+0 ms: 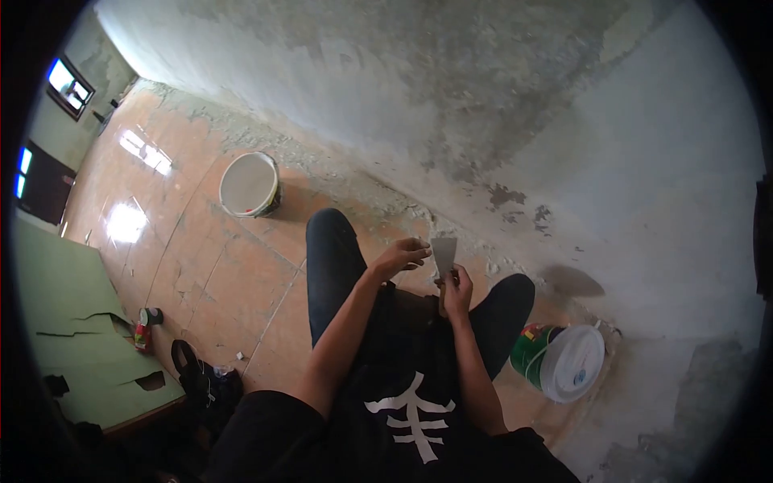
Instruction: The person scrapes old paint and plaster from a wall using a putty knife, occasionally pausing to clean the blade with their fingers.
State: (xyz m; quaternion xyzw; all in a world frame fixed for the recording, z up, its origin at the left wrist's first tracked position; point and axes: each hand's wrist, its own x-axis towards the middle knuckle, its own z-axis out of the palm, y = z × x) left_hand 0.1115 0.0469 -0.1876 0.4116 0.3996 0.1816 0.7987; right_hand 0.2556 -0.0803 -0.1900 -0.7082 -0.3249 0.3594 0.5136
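Clamping scraper [444, 264] in right hand [458, 292] | pointing blade [444, 251] lengthwise beyond those fingers | holding left hand [394, 258] beside blade, loosely parted, unsure about contact

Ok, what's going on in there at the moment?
The person's right hand grips a flat, grey-bladed scraper, its blade pointing away from the body. The left hand is close to the blade's edge, fingers loosely curled; whether they touch it is unclear. An open, round bucket with a white rim stands beyond the left knee, and a green bucket with a white lid is on the right. Pale, flaky debris lies along the patchy grey wall.
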